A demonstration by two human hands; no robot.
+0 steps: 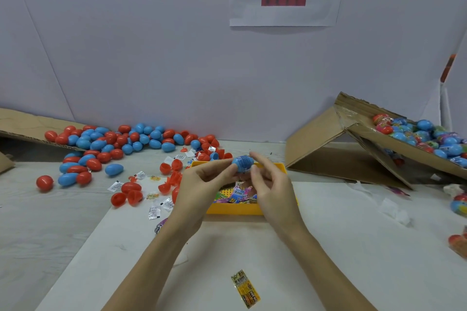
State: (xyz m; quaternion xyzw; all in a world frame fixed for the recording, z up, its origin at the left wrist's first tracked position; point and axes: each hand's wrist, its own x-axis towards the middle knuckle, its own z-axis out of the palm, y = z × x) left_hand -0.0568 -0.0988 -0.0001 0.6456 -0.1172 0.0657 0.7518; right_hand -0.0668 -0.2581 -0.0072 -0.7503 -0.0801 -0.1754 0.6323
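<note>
A grey table [38, 222] was covered in its near part by a white sheet [328, 247], at whose far edge a yellow tray [235, 209] was set. Left of the tray and further back, a heap of red and blue plastic eggs [121, 141] was spread. Open red shells [129, 192] and small white sachets [115, 185] were scattered just beside the tray's left wall. Right of the tray a tipped cardboard box [328, 149] was propped and crumpled clear film [394, 209] was strewn. Nearer than the tray, a printed sleeve [249, 289] was laid flat.
</note>
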